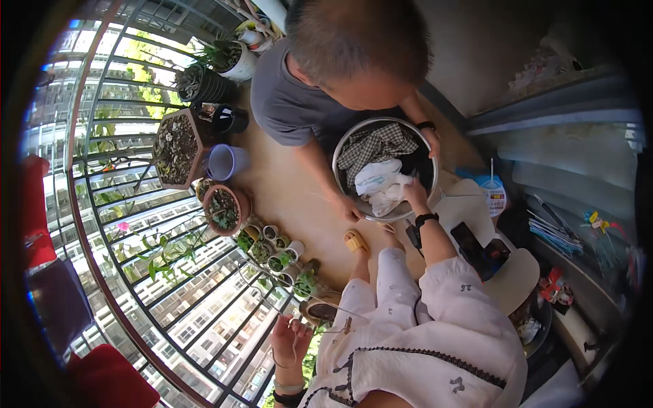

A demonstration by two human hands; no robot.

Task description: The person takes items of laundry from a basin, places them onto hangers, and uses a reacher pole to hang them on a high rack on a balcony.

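A round metal basin (336,178) of laundry is in front of me, held at its rim by another person's hands. Inside it are a dark checked cloth (378,144) and a white cloth (385,185). My right hand (416,193) reaches in over the near right rim, its fingers closed on the white cloth; the fingertips are partly hidden. At lower left, near the railing, my left hand (291,340) is closed around a thin wire hanger (337,331), which crosses in front of my white clothes.
Another person (354,54) leans over the basin. Potted plants (226,209) and a light purple bucket (224,162) line the railing (129,309) at left. At right, phones (466,241) lie on a pale stool (515,279); several hangers (554,228) are beyond it.
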